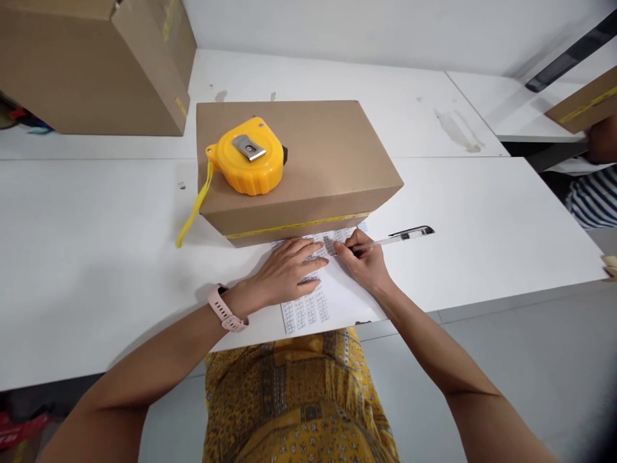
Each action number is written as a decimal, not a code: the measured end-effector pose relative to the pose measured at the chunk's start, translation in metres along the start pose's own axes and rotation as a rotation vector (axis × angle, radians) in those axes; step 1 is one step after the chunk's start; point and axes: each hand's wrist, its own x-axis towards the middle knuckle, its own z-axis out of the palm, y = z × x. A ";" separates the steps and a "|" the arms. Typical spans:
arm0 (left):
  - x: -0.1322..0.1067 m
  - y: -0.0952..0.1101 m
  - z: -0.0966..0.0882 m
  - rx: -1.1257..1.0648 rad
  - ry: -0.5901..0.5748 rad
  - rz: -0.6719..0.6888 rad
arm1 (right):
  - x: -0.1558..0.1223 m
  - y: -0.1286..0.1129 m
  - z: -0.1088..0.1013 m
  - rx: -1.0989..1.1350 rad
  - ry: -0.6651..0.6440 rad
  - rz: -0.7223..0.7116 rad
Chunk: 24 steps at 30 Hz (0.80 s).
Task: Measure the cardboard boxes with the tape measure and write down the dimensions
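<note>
Right hand (367, 262) pinches pen (409, 235) slanting crosswise, tip leftward; left hand (288, 271) spread on paper (344, 292).

Paper (348, 297) before the small box (328, 148) — writing (306, 312) too small to read; carton (96, 71) left of that box — cut off.

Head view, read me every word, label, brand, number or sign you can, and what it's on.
No text can be read.
White paper sheet beneath the left hand: rows of dark writing, too small to read.
Red object, lower left: pale marking, too blurred to read.
Rounded yellow plastic tape measure: no lettering visible.
</note>
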 end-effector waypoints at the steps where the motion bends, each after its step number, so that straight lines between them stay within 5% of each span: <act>1: 0.000 0.000 0.000 -0.001 -0.001 -0.003 | 0.000 0.000 0.000 -0.019 0.010 -0.019; 24: -0.001 0.000 0.004 0.047 0.035 0.009 | -0.001 0.004 0.002 -0.082 -0.020 -0.117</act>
